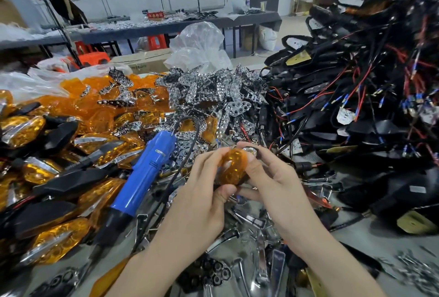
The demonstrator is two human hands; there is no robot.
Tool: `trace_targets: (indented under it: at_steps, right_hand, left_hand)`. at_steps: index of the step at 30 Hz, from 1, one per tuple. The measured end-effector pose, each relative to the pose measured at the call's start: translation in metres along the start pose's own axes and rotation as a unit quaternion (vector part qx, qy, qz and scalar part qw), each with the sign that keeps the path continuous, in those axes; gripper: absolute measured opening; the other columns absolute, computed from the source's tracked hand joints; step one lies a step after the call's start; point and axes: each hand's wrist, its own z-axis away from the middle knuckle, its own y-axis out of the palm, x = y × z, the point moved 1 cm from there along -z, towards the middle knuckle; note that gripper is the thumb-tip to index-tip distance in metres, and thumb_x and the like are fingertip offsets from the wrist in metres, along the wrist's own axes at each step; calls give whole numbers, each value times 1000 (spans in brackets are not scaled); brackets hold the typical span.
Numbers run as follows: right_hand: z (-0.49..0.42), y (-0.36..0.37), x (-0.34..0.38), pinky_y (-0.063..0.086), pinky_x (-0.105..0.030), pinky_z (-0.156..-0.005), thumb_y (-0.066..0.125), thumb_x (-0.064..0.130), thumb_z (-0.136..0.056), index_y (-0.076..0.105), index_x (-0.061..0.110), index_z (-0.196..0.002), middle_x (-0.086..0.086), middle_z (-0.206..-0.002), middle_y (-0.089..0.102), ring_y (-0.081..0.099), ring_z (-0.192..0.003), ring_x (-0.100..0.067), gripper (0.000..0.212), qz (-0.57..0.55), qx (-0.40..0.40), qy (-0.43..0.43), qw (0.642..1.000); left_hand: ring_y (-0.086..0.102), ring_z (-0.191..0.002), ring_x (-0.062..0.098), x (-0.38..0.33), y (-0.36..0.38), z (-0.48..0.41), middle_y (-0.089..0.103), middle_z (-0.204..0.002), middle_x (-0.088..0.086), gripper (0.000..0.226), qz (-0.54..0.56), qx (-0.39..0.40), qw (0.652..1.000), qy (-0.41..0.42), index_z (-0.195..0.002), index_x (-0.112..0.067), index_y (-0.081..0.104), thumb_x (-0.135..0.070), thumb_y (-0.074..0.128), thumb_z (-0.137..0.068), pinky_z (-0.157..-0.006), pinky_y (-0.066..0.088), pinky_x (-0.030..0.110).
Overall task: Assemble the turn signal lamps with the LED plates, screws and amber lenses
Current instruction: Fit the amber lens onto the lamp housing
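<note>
1. Location: one amber lens (234, 166) is held in the air over the middle of the tabletop, nearer its near edge than its far one, between both hands.
2. Left hand (204, 178): fingers curled round the lens's left flank, thumb tucked against its near end. It is clamped on the part.
3. Right hand (268, 178): thumb pressed flat on the right flank, forefinger hooked over the far end. It also grips the part.
4. Orientation: the domed amber face is turned up toward the camera. The long axis runs from the near edge toward the far edge, leaning slightly right. A chrome piece shows at the far end; what sits beneath the lens is hidden by the fingers.
5. Handling, as judged: a light, rigid moulded shell, glossy and likely slippery. It could scuff or crack if forced. Hold it by the long flanks and press evenly along the rim rather than on the crown.
6. Surroundings: the blue electric screwdriver (145, 170) lies idle just left of the hands. Loose LED plates (213, 97) are heaped toward the far edge, wired black housings (356, 106) at the right edge, finished lamps (35, 154) along the left edge, and screws (415, 270) at the near right corner.
</note>
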Motion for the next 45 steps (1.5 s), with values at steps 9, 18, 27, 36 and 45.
trace_targets:
  at_steps: [9, 18, 27, 36, 45]
  right_hand:
    - [3, 0, 2, 59, -23, -80, 50, 47, -96, 71, 41, -117, 9, -111, 76, 74, -103, -11, 30, 30, 43, -9, 999]
    - [4, 6, -2, 54, -34, -91, 56, 53, -94, 59, 47, -117, 19, -107, 71, 68, -103, -5, 23, 143, 11, -58, 988]
    - [5, -3, 6, 59, -30, -90, 52, 25, -100, 64, 28, -124, 3, -117, 70, 70, -113, -21, 27, 30, 97, -57, 993]
    - [2, 1, 6, 54, -33, -99, 51, 13, -104, 59, 14, -136, 7, -150, 56, 57, -134, -21, 33, 28, 149, -82, 985]
    - [2, 8, 10, 54, -25, -92, 57, 26, -98, 66, 29, -125, 8, -144, 61, 60, -131, -18, 29, 12, 126, -108, 986]
  left_hand:
    - [42, -119, -21, 1, -2, 3, 40, -139, -32, 57, 3, 11, 1000, -5, -147, -46, 25, -27, 53, -102, -91, 31, -3]
    - [45, -124, -10, 2, 1, -1, 40, -143, -23, 65, -13, 2, 1000, 8, -150, -39, 33, -13, 60, -97, -95, 33, -1]
    - [61, -118, 2, 2, -23, -11, 63, -126, -22, 32, 180, 32, 982, -47, -126, -53, 54, -53, 54, -93, -94, 53, 25]
    - [56, -120, 14, -14, -25, -14, 57, -121, -10, 31, 195, 35, 980, -23, -128, -46, 55, -52, 47, -99, -97, 46, 21]
    - [59, -119, 13, -24, -26, -16, 62, -121, -5, 30, 224, -6, 974, -28, -121, -29, 61, -38, 51, -94, -99, 46, 25]
